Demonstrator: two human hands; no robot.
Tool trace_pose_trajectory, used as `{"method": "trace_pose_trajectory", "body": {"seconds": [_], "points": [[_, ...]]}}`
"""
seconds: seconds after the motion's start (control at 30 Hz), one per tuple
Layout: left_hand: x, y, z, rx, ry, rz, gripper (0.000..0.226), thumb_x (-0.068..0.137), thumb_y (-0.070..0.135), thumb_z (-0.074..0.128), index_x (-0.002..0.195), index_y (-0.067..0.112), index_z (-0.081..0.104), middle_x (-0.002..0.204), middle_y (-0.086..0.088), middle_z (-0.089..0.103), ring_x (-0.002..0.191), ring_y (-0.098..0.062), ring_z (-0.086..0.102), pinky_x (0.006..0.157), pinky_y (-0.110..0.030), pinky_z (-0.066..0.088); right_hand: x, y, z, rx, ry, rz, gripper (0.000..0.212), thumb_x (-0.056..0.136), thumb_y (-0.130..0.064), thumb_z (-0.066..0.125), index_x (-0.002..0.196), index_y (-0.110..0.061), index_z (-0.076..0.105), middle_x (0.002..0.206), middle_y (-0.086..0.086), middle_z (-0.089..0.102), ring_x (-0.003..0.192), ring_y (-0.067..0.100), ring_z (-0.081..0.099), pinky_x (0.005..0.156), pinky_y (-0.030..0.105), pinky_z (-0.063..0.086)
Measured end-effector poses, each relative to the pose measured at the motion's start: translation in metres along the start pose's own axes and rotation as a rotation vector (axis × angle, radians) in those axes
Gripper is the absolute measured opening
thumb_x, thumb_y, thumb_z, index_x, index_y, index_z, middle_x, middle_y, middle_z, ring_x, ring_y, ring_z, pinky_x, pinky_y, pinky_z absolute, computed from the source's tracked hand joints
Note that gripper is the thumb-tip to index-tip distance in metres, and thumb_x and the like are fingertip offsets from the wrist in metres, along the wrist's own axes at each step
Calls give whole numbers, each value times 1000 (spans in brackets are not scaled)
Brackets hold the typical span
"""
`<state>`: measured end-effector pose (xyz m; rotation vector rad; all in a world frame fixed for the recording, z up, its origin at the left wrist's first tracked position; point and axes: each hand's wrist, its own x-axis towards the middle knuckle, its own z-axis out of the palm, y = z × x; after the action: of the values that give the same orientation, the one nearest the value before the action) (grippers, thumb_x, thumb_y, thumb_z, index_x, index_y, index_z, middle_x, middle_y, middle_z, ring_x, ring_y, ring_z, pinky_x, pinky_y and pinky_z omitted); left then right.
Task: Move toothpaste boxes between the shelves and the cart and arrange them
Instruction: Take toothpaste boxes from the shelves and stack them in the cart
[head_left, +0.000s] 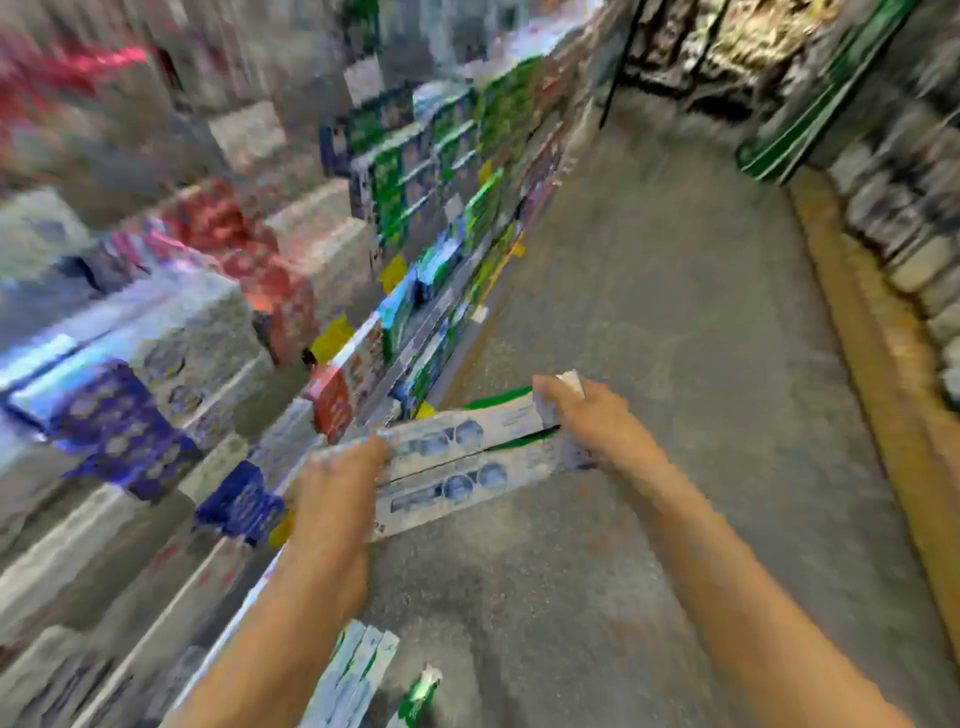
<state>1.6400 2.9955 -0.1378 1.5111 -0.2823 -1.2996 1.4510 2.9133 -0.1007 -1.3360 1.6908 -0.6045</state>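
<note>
The view is heavily blurred. I hold a small stack of long white toothpaste boxes (457, 467) with blue round marks, level in front of me over the aisle floor. My left hand (337, 483) grips the stack's left end and my right hand (587, 415) grips its right end. A green-edged box shows behind the top one. The shelves (363, 291) of boxed goods run along my left. More white and green boxes (358, 670) stand upright below my left forearm. No cart can be made out.
Grey aisle floor (649, 312) stretches ahead and to the right. A second row of shelving with a yellow base strip (872, 332) lines the right side. Dark display stands (691, 57) close the far end of the aisle.
</note>
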Motion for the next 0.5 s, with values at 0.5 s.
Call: {"method": "trace_pose_trajectory", "body": {"seconds": [0.5], "points": [[-265,171,94,70,-635,331,28,81,20,64,108,15,56,98,-11,61,74,-24,60,55,-28,47,-297,-122,-228,214,698,-268,46,77,-55,60,92,-11,65,88,3,72,80,17,69,74,40,56]]}}
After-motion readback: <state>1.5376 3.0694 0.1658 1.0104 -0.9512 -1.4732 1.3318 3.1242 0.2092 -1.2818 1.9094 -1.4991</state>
